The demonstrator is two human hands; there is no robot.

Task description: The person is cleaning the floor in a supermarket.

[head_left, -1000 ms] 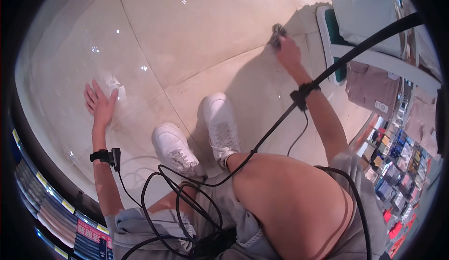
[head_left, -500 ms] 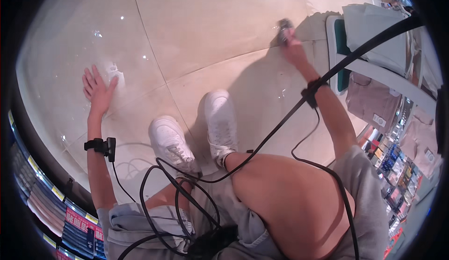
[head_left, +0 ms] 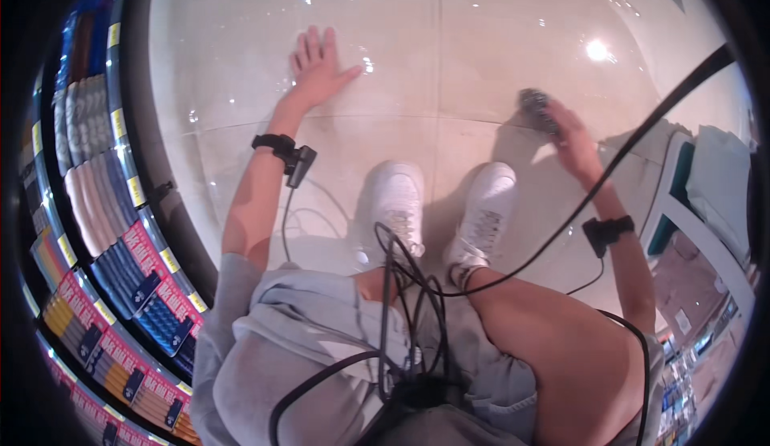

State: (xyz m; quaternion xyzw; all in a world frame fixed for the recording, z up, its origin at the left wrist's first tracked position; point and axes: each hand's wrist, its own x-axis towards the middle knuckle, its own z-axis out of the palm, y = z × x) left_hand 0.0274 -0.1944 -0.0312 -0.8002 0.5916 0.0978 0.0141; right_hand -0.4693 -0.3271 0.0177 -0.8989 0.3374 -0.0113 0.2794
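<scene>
My left hand is spread over the shiny beige tile floor at upper left, fingers stretched out, holding nothing. Whether its palm touches the tile I cannot tell. At the right, my right hand is closed on a dark, speckled, rounded object, partly covered by the fingers. Its exact kind is unclear; it looks rough and blackish grey. The object is close to the floor, with a shadow beside it. A black band with a small box is on my left wrist, another band on my right.
Shelves of folded textiles line the left side. A white rack with packaged goods stands at right. My white shoes are planted between my arms. Black cables loop over my lap, one running to the upper right.
The view has swung rightward, so more of the left shelves shows. My right hand has come nearer with the dark object. My left hand stays spread and is farther forward.
</scene>
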